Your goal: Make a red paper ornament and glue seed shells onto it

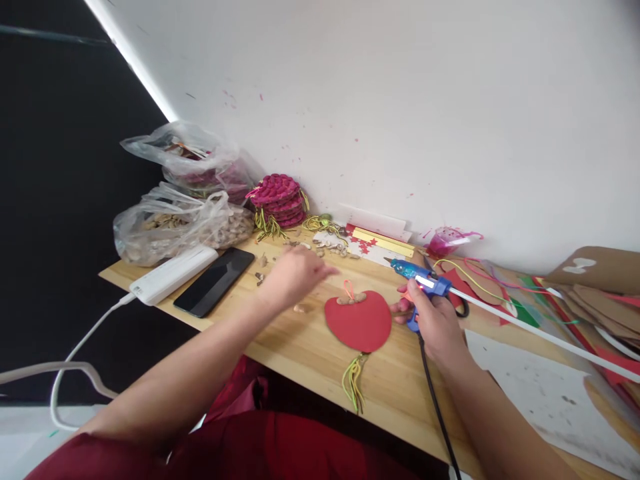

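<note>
My right hand grips a blue hot glue gun by its handle, a long white glue stick running out of its back. The gun's tip points up and left above the table. Left of it lies a flat red cutout with an orange loop and several tan shell-like pieces at its top. A yellow-green tassel hangs from its lower edge. My left hand is above the table, left of the cutout, fingers curled. Whatever it may hold is hidden. Small tan pieces lie scattered beneath and around it.
Clear plastic bags, a white power strip and a black phone occupy the left. At the back stand stacked magenta discs and a yellow strip. Paper sheets and cardboard crowd the right. The gun's black cord crosses the front edge.
</note>
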Motion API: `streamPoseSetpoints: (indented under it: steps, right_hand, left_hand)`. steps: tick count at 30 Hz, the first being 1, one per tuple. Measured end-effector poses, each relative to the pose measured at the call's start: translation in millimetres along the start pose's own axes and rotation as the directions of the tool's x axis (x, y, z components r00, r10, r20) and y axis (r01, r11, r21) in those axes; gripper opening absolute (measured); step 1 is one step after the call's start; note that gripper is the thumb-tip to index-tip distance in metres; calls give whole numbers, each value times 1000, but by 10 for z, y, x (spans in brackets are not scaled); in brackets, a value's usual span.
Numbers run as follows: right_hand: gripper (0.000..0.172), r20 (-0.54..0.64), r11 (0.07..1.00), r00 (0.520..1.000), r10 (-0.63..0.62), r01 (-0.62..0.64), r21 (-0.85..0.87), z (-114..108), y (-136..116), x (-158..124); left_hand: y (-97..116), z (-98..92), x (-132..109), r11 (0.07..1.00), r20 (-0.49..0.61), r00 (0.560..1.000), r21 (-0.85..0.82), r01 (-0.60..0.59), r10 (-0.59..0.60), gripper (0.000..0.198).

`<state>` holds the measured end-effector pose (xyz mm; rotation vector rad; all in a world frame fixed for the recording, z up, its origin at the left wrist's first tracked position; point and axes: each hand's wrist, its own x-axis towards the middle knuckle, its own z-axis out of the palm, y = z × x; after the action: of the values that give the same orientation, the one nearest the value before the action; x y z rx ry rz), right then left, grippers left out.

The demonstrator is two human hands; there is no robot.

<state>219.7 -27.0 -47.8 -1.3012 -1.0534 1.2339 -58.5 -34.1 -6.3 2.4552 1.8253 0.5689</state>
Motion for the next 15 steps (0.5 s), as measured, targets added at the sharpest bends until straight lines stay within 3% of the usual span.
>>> streamPoseSetpoints:
  steps: [1,3,6,15]
  right_hand:
    - [58,1,1000,1000,-5,5,1,-1,-4,2]
    - [58,2,1000,1000,-10,10,6,-3,2,12]
    - [57,4,1000,1000,-14,14,6,-7,28,30]
    - [55,12,1000,1000,-17,17,-5,-4,14,32]
  left_hand:
    - [-170,-54,50,997,-8,997,2,72,-72,41]
    - [-468,-119,123,994,-16,994,7,110,-110,28]
    - [-726,-102,179,992,-17,992,21,127,-126,30]
    - [-739,20,349,996,49,996,55,66,-68,21]
